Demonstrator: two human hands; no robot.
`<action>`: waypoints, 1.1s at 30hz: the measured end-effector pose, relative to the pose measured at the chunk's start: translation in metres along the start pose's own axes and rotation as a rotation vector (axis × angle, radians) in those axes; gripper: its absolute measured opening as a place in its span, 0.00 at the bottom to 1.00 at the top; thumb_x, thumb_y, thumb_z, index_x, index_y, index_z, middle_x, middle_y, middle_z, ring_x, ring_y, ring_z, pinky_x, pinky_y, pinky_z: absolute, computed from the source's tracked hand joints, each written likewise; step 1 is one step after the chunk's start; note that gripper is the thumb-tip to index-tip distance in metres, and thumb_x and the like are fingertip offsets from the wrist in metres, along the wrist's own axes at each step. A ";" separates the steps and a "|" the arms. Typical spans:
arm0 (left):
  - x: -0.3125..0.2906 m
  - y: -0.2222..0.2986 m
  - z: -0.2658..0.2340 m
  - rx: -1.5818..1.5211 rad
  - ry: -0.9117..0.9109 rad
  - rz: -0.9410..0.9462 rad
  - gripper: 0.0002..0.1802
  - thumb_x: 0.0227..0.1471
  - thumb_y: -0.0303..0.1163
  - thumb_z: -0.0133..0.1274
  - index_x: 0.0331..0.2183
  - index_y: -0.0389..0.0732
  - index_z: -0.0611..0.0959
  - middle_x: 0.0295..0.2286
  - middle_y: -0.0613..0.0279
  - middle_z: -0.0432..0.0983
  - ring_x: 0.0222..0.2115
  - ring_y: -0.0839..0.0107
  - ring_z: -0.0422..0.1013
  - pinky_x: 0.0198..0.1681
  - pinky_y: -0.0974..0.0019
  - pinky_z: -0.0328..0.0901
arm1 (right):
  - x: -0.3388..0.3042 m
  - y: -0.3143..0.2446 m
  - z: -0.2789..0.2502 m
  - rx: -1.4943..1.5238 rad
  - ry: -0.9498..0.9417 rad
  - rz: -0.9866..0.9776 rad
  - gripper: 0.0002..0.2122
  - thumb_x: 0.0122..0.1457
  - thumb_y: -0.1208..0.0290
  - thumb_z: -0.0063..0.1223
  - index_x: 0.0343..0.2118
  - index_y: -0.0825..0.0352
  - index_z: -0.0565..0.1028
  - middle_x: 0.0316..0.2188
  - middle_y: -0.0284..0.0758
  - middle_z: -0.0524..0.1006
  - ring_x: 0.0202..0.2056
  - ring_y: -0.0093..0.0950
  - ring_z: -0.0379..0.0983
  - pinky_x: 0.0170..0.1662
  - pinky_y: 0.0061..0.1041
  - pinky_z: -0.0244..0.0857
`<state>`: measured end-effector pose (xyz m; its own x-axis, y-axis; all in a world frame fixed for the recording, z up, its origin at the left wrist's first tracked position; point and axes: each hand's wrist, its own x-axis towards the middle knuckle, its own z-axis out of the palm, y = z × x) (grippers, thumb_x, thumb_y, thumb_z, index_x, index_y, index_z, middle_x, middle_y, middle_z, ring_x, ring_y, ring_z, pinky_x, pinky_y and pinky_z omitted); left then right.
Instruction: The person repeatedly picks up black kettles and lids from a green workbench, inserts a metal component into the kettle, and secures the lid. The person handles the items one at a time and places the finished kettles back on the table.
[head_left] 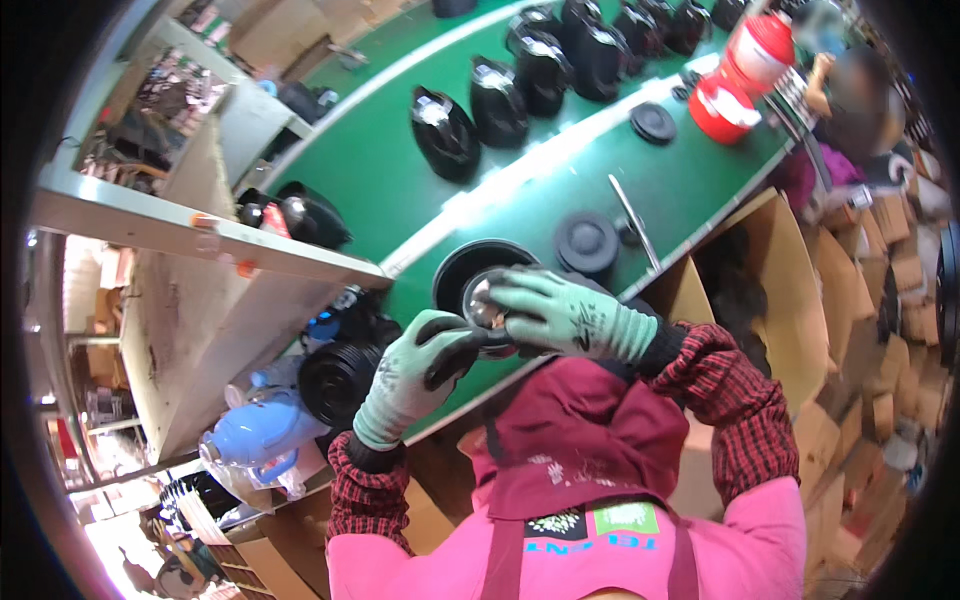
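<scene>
A black round vessel (452,268) stands at the near edge of the green bench, its mouth facing up. A small shiny silver part (486,308) shows at its near side, partly hidden by my gloved fingers. My left hand (412,372), in a green glove with dark fingertips, is closed at the vessel's near-left rim. From the right my right hand (575,315), gloved alike, reaches over the vessel with its fingers bent onto the silver part. Just beyond that hand lie a black round base (587,243) and a metal rod (634,222).
Several glossy black jugs (445,135) line the green bench (370,190). A black disc (653,122) and a red-and-white appliance (742,80) lie farther right. Cardboard boxes (800,290) flank the right. A metal frame beam (240,240) and blue jug (262,432) are left. Another person (860,100) is far right.
</scene>
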<state>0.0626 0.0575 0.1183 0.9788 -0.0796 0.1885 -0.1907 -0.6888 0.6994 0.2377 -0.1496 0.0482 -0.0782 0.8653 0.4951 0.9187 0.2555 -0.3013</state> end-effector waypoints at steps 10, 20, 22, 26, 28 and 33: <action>-0.147 -0.055 0.129 -1.087 0.016 -0.637 0.33 0.55 0.37 0.55 0.60 0.35 0.70 0.54 0.55 0.71 0.54 0.63 0.69 0.60 0.59 0.61 | -0.136 -0.129 0.022 1.017 0.725 1.096 0.28 0.45 0.81 0.76 0.51 0.69 0.75 0.49 0.32 0.77 0.51 0.20 0.72 0.56 0.25 0.67; -0.139 -0.067 0.120 -0.930 -0.075 -0.580 0.26 0.52 0.27 0.58 0.54 0.34 0.77 0.46 0.58 0.80 0.44 0.61 0.77 0.47 0.57 0.73 | -0.137 -0.129 0.008 0.810 0.618 0.793 0.23 0.45 0.77 0.77 0.40 0.67 0.70 0.58 0.42 0.71 0.59 0.29 0.65 0.61 0.31 0.61; -0.124 -0.067 0.112 -0.548 -0.173 -0.362 0.28 0.52 0.28 0.59 0.55 0.33 0.76 0.46 0.57 0.80 0.44 0.64 0.77 0.47 0.62 0.73 | -0.138 -0.125 0.009 1.221 0.660 0.833 0.16 0.58 0.70 0.68 0.43 0.65 0.72 0.55 0.35 0.73 0.53 0.23 0.68 0.55 0.24 0.62; -0.091 -0.047 0.106 -0.737 -0.180 -0.499 0.34 0.51 0.28 0.61 0.59 0.33 0.73 0.47 0.58 0.80 0.44 0.70 0.76 0.49 0.65 0.72 | -0.144 -0.123 0.006 1.345 0.633 1.012 0.16 0.66 0.69 0.57 0.55 0.66 0.71 0.51 0.30 0.73 0.49 0.17 0.68 0.52 0.20 0.62; -0.072 -0.029 0.094 -0.587 -0.244 -0.356 0.34 0.52 0.27 0.61 0.60 0.33 0.72 0.49 0.57 0.79 0.46 0.69 0.76 0.50 0.65 0.71 | -0.148 -0.118 0.010 1.177 0.538 0.959 0.21 0.64 0.73 0.59 0.59 0.67 0.69 0.51 0.30 0.74 0.51 0.18 0.68 0.56 0.22 0.63; -0.145 -0.125 0.112 -0.209 -0.317 -0.036 0.34 0.55 0.32 0.61 0.62 0.45 0.69 0.59 0.55 0.68 0.56 0.59 0.69 0.56 0.53 0.70 | -0.138 -0.109 0.015 1.074 0.474 0.947 0.22 0.61 0.77 0.61 0.58 0.70 0.69 0.51 0.33 0.74 0.54 0.23 0.68 0.60 0.26 0.61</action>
<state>-0.0475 0.0743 -0.0739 0.9535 -0.2990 -0.0385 -0.1345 -0.5362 0.8333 0.1426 -0.2906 0.0007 0.6852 0.7248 -0.0715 -0.1718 0.0654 -0.9830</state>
